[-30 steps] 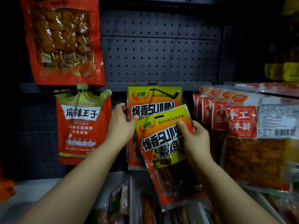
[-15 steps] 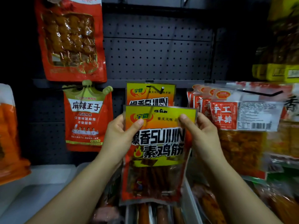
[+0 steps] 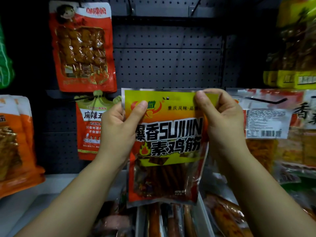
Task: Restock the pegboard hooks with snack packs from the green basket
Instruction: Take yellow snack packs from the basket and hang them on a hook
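- Both hands pinch the top corners of the yellow-and-orange foil snack pack with black lettering: the left hand has its thumb on the front by the upper left corner, and the right hand curls fingers and thumb round the upper right corner.
- The pack hangs upright in front of the dark grey pegboard, its top edge level with the board's horizontal rail.
- Judged step: lining the pack's hang hole up with a hook; the hook itself is hidden behind the pack.
- The next move likely calls for keeping the top edge taut and pushing straight back.
- Room: bare board above; the red crown-topped pack is just beside on the left, and the clear-fronted packs on a black wire hook crowd the right.
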